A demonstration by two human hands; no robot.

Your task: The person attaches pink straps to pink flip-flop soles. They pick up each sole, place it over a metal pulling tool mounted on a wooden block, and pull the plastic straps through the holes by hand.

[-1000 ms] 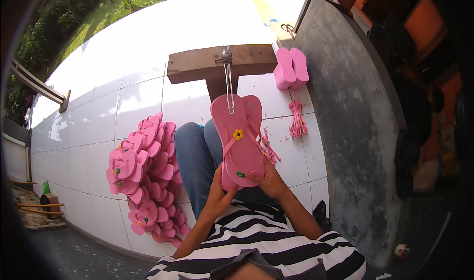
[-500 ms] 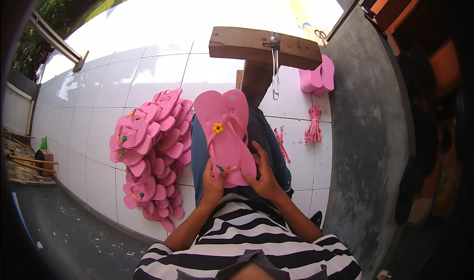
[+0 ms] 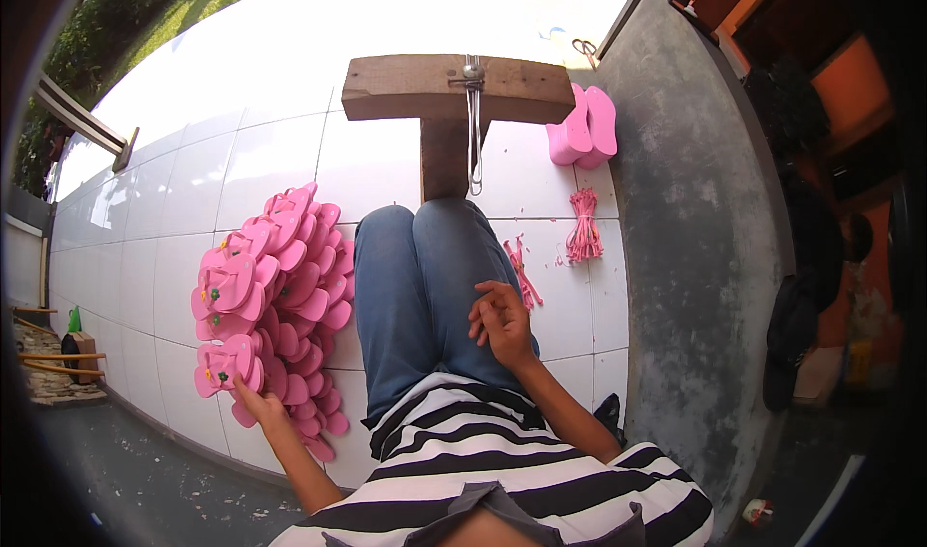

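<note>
At the near end of the flip-flop pile (image 3: 301,291), a pair of pink flip-flops (image 3: 224,362) with small yellow and green flowers lies on top. My left hand (image 3: 257,402) grips this pair by its right-hand end, the fingers partly hidden underneath. Over my right thigh hovers my right hand (image 3: 504,327), its fingers loosely bent and apart, holding nothing. Straight ahead of my knees stands a T-shaped wooden stand (image 3: 444,132). A long metal tool (image 3: 474,137) hangs from a fastening on its crossbar.
Right of the stand are stacked pink soles (image 3: 583,127), a tied bundle of pink straps (image 3: 584,228) and a few loose straps (image 3: 522,274) on white tiles. Scissors (image 3: 584,49) lie farther off. A grey ledge (image 3: 690,209) runs along the right.
The flip-flop pair has gone from my lap to the pile on the left, carried by my left hand. My right hand has let go of it and stays above my thigh.
</note>
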